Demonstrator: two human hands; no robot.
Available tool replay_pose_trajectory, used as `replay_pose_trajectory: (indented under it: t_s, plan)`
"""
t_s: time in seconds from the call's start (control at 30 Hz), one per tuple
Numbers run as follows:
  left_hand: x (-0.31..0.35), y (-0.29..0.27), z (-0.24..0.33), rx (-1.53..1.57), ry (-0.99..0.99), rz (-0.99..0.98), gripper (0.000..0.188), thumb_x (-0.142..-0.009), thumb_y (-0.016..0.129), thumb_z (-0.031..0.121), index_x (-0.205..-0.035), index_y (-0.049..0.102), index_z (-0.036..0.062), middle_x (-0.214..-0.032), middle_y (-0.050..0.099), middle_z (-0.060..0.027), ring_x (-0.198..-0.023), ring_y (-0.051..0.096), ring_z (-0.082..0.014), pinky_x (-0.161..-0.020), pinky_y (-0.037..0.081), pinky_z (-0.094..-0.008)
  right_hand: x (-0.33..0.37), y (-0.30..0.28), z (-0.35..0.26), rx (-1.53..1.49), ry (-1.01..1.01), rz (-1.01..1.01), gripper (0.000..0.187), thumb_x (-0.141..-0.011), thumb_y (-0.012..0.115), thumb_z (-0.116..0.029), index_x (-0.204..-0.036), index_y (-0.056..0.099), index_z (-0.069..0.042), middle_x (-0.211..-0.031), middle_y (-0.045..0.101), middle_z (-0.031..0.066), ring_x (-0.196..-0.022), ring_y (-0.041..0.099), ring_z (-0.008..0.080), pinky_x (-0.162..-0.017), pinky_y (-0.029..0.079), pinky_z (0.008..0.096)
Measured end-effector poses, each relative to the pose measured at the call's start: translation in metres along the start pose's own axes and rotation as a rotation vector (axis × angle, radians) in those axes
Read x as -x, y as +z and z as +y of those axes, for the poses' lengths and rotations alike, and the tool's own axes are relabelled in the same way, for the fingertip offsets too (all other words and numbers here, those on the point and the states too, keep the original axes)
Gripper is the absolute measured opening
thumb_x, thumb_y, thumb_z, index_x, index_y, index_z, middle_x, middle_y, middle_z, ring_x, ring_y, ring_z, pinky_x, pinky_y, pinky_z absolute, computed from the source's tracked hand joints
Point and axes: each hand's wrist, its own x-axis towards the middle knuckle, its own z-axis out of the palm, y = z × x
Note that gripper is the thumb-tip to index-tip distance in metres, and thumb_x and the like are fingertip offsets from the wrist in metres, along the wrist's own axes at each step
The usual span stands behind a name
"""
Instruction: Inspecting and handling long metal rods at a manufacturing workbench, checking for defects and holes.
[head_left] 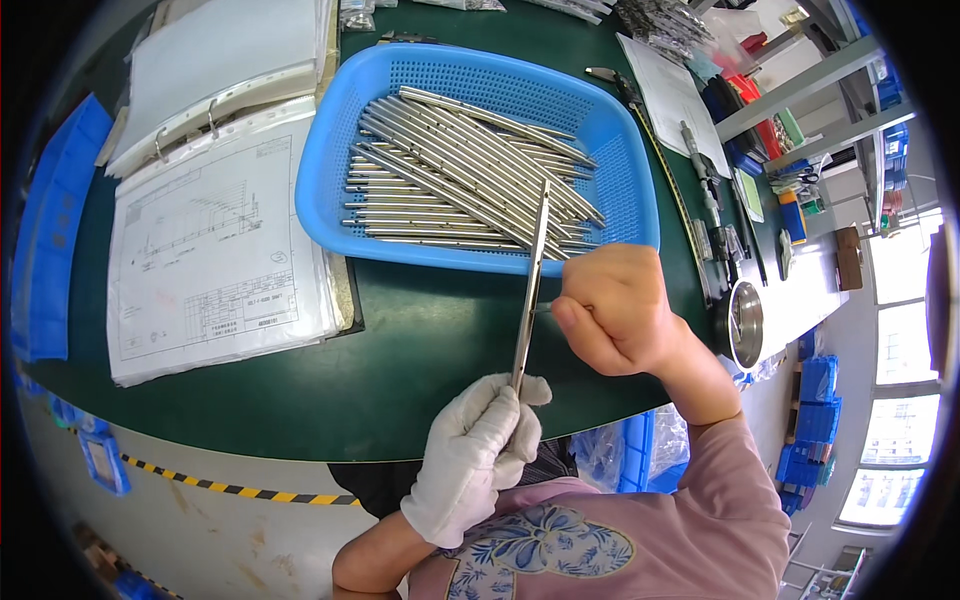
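- Viewpoint: fisheye camera on the person's head, facing down across the near curved edge of the dark green, smooth-topped desk [430,330].
- Range: close; the white-gloved left hand [472,455] lies below centre.
- Field: pink cloth shirt [690,510] below, bright rectangular windows [893,400] beyond the desk's right edge.

Factory workshop, green workbench [400,400], blue basket [450,259] of metal rods [480,160], technical drawing [200,250] in a binder [215,108], measuring tools [711,200], stacked blue bins [820,410], black-and-yellow floor tape [236,489]
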Motion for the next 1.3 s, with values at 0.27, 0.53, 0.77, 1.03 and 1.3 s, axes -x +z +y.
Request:
replay_pose_trajectory:
  t_s: [0.27,0.53,0.77,1.03,1.3]
  plan:
    - [0.000,0.000,-0.003,-0.015,0.023,0.022,0.024,-0.098,0.037,0.017,-0.108,0.050,-0.0002,-0.065,0.049,-0.0004,-0.045,0.027,-0.0024,-0.039,0.019,-0.0176,-0.005,-0.001,-0.006,0.073,-0.042,-0.024,0.014,-0.070,0.062,-0.007,-0.062,0.050,-0.007,-0.055,0.046,0.0055,-0.042,0.045,0.0252,-0.038,0.034,0.0356]
    - [-0.001,0.001,-0.003,-0.023,0.044,0.030,0.024,-0.098,0.037,0.016,-0.109,0.050,-0.0008,-0.065,0.049,-0.0003,-0.044,0.026,-0.0023,-0.039,0.019,-0.0176,0.002,0.001,-0.008,0.118,-0.049,0.032,0.018,-0.067,0.063,-0.007,-0.059,0.047,-0.007,-0.054,0.043,0.0043,-0.041,0.043,0.0233,-0.038,0.032,0.0337]
    - [0.000,0.006,0.000,-0.004,0.022,0.057,0.024,-0.097,0.038,0.016,-0.109,0.051,-0.0006,-0.065,0.048,0.0000,-0.044,0.025,-0.0023,-0.038,0.018,-0.0180,0.016,0.005,-0.020,-0.052,-0.007,0.000,0.019,-0.065,0.061,-0.005,-0.056,0.044,-0.006,-0.051,0.040,0.0053,-0.039,0.040,0.0240,-0.037,0.030,0.0341]
    - [-0.003,0.005,-0.001,-0.036,0.033,0.051,0.026,-0.098,0.037,0.019,-0.112,0.048,0.0012,-0.066,0.049,-0.0026,-0.042,0.026,-0.0031,-0.037,0.021,-0.0179,0.016,0.008,-0.018,-0.137,-0.012,-0.042,0.018,-0.065,0.062,-0.007,-0.057,0.046,-0.006,-0.054,0.043,0.0053,-0.040,0.042,0.0240,-0.037,0.031,0.0338]
    - [-0.005,0.008,-0.003,-0.052,0.063,0.078,0.025,-0.097,0.037,0.019,-0.112,0.048,0.0006,-0.066,0.049,-0.0027,-0.041,0.026,-0.0027,-0.037,0.021,-0.0179,0.014,0.010,-0.030,0.152,-0.138,0.017,0.020,-0.064,0.065,-0.009,-0.057,0.046,-0.007,-0.059,0.048,0.0047,-0.043,0.045,0.0211,-0.038,0.034,0.0317]
